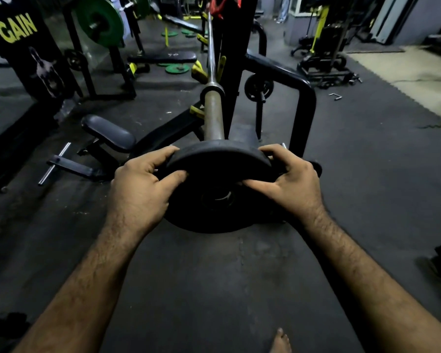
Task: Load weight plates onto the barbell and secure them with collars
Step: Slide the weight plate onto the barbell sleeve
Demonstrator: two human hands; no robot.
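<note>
Fingers: both sets curled over the upper rim of one black weight plate (215, 189), thumbs pressed on its near face; firm grasp on each side.
Left hand (140, 192): grips the plate's upper left edge.
Right hand (289, 184): grips the plate's upper right edge.
Plate position: upright, facing the camera, its centre hole in line with the near end of the barbell sleeve; whether the sleeve has entered the hole cannot be told.
Barbell (212, 80): one, running away from the camera; dull sleeve near, bright shaft beyond, resting on a black rack (236, 72).
Collars: none identified with certainty.
Other plates: one small black plate (259, 87) on a rack peg; one large green plate (99, 20) on a far bar; several green plates (177, 68) flat on the floor.
Padded seat (108, 132): one, left of the barbell.
Floor (214, 289): dark rubber matting.
Bare foot (280, 342): one, at the bottom edge.
</note>
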